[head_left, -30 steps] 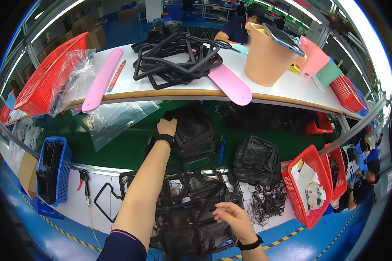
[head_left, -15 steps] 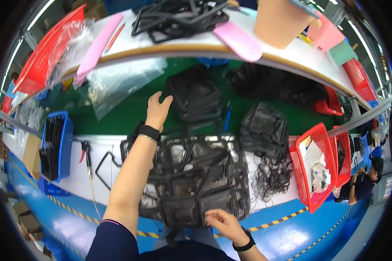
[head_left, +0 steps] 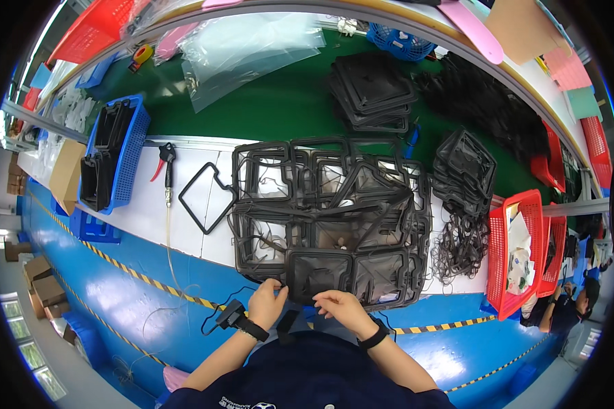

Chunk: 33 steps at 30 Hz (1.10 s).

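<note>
A wide black sheet of joined rectangular frames (head_left: 320, 262), like moulded rubber gaskets, lies on the white bench before me, with loose black strips across its middle. At its near edge my left hand (head_left: 267, 305) is partly bent, thumb and fingers apart, with nothing visible in it. My right hand (head_left: 344, 312) hovers by the same edge, a little to the right; its fingers are loosely curved and hold nothing I can see. A single black frame (head_left: 208, 198) lies left of the sheet. Behind it, on the green mat, stands a stack of black frames (head_left: 374, 85).
Left are a blue basket (head_left: 135, 153) with black frames and a red-handled air gun (head_left: 165, 167) with a hose. Right are another black frame pile (head_left: 465, 167), tangled black trimmings (head_left: 462, 249) and a red basket (head_left: 498, 273). Plastic bags (head_left: 245, 54) lie under the shelf.
My left hand has come back from the frame stack to the sheet's near edge. My right hand stays near that edge. The view has shifted, showing more of the bench.
</note>
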Each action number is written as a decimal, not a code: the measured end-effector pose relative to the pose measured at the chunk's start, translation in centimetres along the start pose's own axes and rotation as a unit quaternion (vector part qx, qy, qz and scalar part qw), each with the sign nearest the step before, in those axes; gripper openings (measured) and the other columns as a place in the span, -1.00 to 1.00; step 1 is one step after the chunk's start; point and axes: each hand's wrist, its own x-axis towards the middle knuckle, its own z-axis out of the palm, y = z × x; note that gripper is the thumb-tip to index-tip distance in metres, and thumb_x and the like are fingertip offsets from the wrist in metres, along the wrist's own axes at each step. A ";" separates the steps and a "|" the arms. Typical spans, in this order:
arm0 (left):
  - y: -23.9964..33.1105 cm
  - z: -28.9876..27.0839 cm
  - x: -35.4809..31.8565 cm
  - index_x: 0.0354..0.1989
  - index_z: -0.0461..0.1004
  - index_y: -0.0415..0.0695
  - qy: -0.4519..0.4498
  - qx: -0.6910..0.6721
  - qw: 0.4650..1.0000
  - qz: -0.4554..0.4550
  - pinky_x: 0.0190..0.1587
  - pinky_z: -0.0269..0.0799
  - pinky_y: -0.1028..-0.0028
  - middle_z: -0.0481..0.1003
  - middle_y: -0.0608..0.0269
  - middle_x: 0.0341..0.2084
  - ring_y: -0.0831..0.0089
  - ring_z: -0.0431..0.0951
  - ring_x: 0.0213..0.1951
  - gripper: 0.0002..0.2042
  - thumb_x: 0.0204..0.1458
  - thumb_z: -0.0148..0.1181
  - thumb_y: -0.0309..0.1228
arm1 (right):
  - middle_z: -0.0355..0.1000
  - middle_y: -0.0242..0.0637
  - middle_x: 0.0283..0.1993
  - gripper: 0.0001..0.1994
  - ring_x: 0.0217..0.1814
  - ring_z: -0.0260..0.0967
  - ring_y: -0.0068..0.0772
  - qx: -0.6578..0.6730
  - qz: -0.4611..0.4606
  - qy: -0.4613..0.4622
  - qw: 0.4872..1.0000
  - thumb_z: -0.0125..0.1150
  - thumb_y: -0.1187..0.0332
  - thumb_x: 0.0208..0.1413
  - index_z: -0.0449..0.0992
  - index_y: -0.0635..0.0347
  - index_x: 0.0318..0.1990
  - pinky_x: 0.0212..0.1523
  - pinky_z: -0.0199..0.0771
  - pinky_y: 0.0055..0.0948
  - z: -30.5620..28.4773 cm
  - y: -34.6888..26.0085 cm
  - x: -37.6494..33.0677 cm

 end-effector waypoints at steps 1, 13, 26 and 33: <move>-0.2 0.3 -0.2 -0.36 0.43 -0.25 0.011 0.012 1.000 -0.002 -0.34 0.42 0.29 0.52 0.02 -0.46 0.10 0.53 -0.41 -0.77 -0.04 0.18 -0.31 | 0.47 -0.30 -0.31 -0.79 -0.33 0.43 -0.56 0.000 0.003 0.016 1.000 0.07 0.40 0.11 0.48 0.29 -0.13 -0.34 0.43 -0.59 0.4 0.1 0.7; 2.0 -2.5 -0.4 -0.19 0.36 -0.24 -0.195 -0.452 0.851 -0.185 -0.61 0.34 0.67 0.42 0.31 -0.53 0.59 0.45 -0.57 -0.78 0.04 0.16 -0.43 | 0.46 -0.25 -0.27 -0.60 -0.34 0.40 -0.54 0.019 0.026 0.042 0.999 0.20 0.32 0.04 0.38 0.42 -0.03 -0.43 0.41 -0.61 3.3 0.3 1.7; 2.3 -3.5 -0.1 -0.22 0.32 -0.27 -0.226 -0.479 0.832 -0.162 -0.42 0.55 0.57 0.43 0.22 -0.45 0.49 0.53 -0.42 -0.82 0.06 0.11 -0.48 | 0.38 -0.42 -0.41 -0.70 -0.47 0.27 -0.65 0.173 0.059 0.111 0.977 0.26 0.31 0.01 0.43 0.32 -0.16 -0.50 0.26 -0.70 4.7 -1.0 2.1; 3.0 -4.4 0.1 -0.23 0.34 -0.27 -0.235 -0.444 0.848 -0.169 -0.43 0.55 0.54 0.44 0.22 -0.45 0.50 0.53 -0.46 -0.84 0.06 0.10 -0.47 | 0.37 -0.48 -0.45 -0.83 -0.53 0.23 -0.73 0.181 0.039 0.035 0.982 0.26 0.36 0.00 0.45 0.20 -0.30 -0.51 0.22 -0.73 4.6 -1.1 2.1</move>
